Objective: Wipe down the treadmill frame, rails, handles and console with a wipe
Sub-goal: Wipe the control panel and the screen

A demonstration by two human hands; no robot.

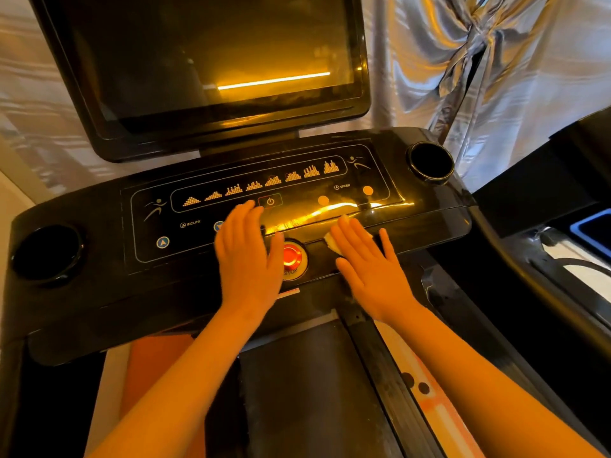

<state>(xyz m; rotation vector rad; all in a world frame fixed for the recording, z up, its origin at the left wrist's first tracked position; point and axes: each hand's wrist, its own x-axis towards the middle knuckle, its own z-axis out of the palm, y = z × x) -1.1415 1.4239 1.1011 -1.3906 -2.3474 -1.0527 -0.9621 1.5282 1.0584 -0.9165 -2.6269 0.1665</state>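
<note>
The black treadmill console (99,226) fills the middle of the view, with a printed control panel, a red stop button (291,256) and a dark screen (205,61) above it. My left hand (248,256) lies flat on the panel, fingers straight, just left of the stop button. My right hand (370,262) presses flat on a white wipe (332,242) at the console's front edge, right of the button. Only a corner of the wipe shows beside my fingers.
Round cup holders sit at the console's left end (48,252) and right end (431,161). The running belt (297,391) and a side rail (390,375) lie below. A silvery curtain (496,61) hangs behind, and another dark machine (562,193) stands on the right.
</note>
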